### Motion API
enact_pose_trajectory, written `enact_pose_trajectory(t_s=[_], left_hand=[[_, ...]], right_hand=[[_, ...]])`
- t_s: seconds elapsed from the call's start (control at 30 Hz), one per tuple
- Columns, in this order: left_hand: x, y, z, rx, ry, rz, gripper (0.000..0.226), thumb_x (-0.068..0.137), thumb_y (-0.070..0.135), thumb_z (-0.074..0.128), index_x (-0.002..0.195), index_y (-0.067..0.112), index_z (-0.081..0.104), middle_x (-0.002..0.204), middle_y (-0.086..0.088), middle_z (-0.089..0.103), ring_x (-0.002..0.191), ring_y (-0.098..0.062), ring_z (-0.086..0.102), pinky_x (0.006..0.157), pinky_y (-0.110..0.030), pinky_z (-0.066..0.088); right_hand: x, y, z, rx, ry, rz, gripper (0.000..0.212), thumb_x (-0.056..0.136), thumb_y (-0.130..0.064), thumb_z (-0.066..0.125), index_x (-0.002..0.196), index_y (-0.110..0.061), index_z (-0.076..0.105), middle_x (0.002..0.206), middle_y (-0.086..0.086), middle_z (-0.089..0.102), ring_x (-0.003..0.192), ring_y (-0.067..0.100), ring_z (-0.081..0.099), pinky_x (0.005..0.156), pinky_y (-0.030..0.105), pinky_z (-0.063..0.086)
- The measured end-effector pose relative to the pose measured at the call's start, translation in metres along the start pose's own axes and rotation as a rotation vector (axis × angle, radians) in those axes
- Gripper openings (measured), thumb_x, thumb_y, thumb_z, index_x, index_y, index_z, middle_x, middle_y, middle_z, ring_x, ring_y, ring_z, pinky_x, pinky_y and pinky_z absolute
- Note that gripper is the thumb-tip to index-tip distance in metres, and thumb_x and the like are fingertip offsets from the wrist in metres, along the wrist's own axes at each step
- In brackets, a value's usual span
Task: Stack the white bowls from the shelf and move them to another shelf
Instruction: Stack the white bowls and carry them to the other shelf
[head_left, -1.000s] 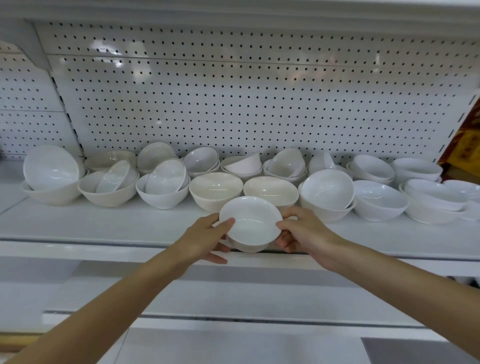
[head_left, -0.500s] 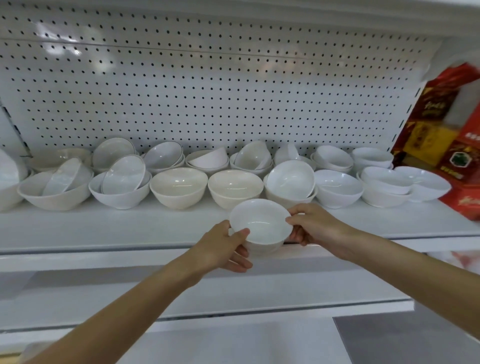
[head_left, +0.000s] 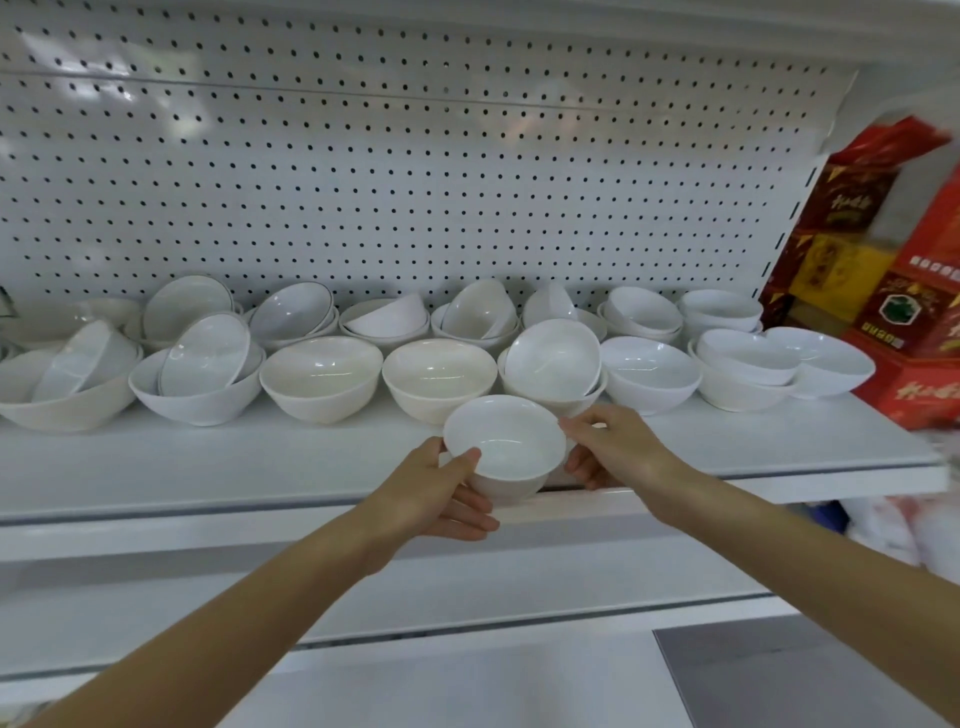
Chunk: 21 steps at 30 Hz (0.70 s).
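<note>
A small white bowl (head_left: 506, 444) hangs just in front of the white shelf (head_left: 208, 467), held between both hands. My left hand (head_left: 441, 493) cups its left side and base with the thumb on the rim. My right hand (head_left: 613, 447) holds the right rim with curled fingers. Behind the held bowl, several white and cream bowls (head_left: 322, 376) stand in two rows on the shelf, some nested and tilted inside others.
A white pegboard (head_left: 415, 182) backs the shelf. Red and yellow boxes (head_left: 893, 291) stand at the right beyond the shelf's end. A lower white shelf (head_left: 467, 587) runs beneath, and a grey floor patch (head_left: 779, 675) shows at the lower right.
The view has swung to the right, so the red boxes have come further into sight. Both hands keep the small bowl and have carried it slightly rightward along the shelf front.
</note>
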<state>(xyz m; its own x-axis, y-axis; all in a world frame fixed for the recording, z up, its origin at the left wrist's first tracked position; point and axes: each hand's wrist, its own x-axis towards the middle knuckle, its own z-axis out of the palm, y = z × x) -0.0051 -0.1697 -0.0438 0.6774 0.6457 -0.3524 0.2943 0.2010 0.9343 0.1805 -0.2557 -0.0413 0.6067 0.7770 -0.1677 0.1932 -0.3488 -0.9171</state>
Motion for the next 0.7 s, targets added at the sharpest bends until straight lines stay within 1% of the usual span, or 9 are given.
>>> enact_pose_trajectory(t_s=[0.1,0.2,0.33,0.4,0.47,0.53,0.57,0.63,0.7], left_hand=[[0.001,0.0,0.001,-0.034,-0.008,-0.009,0.04,0.098,0.03,0.051,0.131,0.01,0.04,0.095,-0.025,0.07,0.08,-0.031,0.073,0.07,-0.036,0.061],[0.004,-0.004,0.003,-0.056,0.007,-0.008,0.04,0.097,0.03,0.052,0.131,0.012,0.041,0.094,-0.025,0.07,0.081,-0.031,0.073,0.072,-0.037,0.061],[0.006,-0.009,0.004,-0.081,0.03,-0.012,0.039,0.096,0.033,0.053,0.128,0.013,0.045,0.094,-0.024,0.071,0.081,-0.031,0.073,0.076,-0.04,0.061],[0.006,-0.009,0.004,-0.101,0.034,-0.018,0.039,0.095,0.035,0.053,0.127,0.013,0.046,0.093,-0.024,0.071,0.081,-0.032,0.073,0.076,-0.04,0.061],[0.006,-0.008,0.003,-0.126,0.025,-0.039,0.04,0.095,0.037,0.053,0.126,0.013,0.046,0.091,-0.025,0.072,0.081,-0.033,0.073,0.074,-0.039,0.061],[0.006,-0.006,0.002,-0.155,0.0,-0.074,0.041,0.095,0.04,0.053,0.126,0.014,0.045,0.09,-0.025,0.072,0.082,-0.033,0.073,0.072,-0.039,0.061],[0.006,-0.006,0.002,-0.162,-0.01,-0.087,0.042,0.094,0.041,0.053,0.125,0.015,0.045,0.09,-0.025,0.072,0.082,-0.033,0.073,0.071,-0.038,0.061],[0.007,-0.005,0.002,-0.158,-0.014,-0.092,0.044,0.093,0.042,0.054,0.126,0.014,0.044,0.09,-0.026,0.072,0.082,-0.033,0.073,0.072,-0.039,0.061],[0.009,-0.004,0.003,-0.143,-0.01,-0.085,0.047,0.093,0.043,0.054,0.128,0.014,0.043,0.088,-0.025,0.072,0.083,-0.033,0.073,0.075,-0.04,0.061]], right_hand=[[0.012,-0.008,-0.017,-0.336,0.203,-0.262,0.015,0.094,-0.028,0.058,0.086,-0.014,0.056,0.059,0.006,0.063,0.044,0.015,0.053,0.049,0.025,0.045],[0.033,-0.016,-0.033,-0.449,0.282,-0.447,0.013,0.093,-0.028,0.058,0.094,-0.017,0.052,0.061,0.007,0.064,0.051,0.018,0.055,0.059,0.031,0.047],[0.066,-0.018,-0.041,-0.554,0.266,-0.395,0.032,0.092,-0.035,0.058,0.113,-0.014,0.046,0.074,0.005,0.062,0.078,0.029,0.061,0.071,0.036,0.049],[0.076,-0.015,-0.043,-0.584,0.287,-0.347,0.042,0.093,-0.037,0.057,0.124,-0.013,0.044,0.1,0.011,0.064,0.099,0.033,0.06,0.085,0.041,0.048],[0.083,-0.015,-0.045,-0.58,0.285,-0.311,0.05,0.093,-0.038,0.055,0.133,-0.012,0.041,0.116,0.012,0.062,0.105,0.031,0.058,0.091,0.041,0.046],[0.086,-0.017,-0.048,-0.544,0.237,-0.281,0.046,0.094,-0.039,0.054,0.13,-0.012,0.047,0.099,0.014,0.066,0.084,0.022,0.061,0.082,0.033,0.05],[0.085,-0.018,-0.049,-0.516,0.197,-0.269,0.038,0.094,-0.039,0.053,0.123,-0.013,0.051,0.084,0.012,0.066,0.068,0.014,0.06,0.07,0.025,0.05],[0.082,-0.021,-0.05,-0.453,0.11,-0.249,0.023,0.095,-0.036,0.053,0.111,-0.02,0.052,0.065,0.009,0.062,0.039,0.003,0.049,0.046,0.013,0.04],[0.081,-0.021,-0.049,-0.399,0.067,-0.235,0.018,0.095,-0.033,0.054,0.109,-0.021,0.056,0.061,0.01,0.06,0.032,0.004,0.042,0.039,0.014,0.036]])
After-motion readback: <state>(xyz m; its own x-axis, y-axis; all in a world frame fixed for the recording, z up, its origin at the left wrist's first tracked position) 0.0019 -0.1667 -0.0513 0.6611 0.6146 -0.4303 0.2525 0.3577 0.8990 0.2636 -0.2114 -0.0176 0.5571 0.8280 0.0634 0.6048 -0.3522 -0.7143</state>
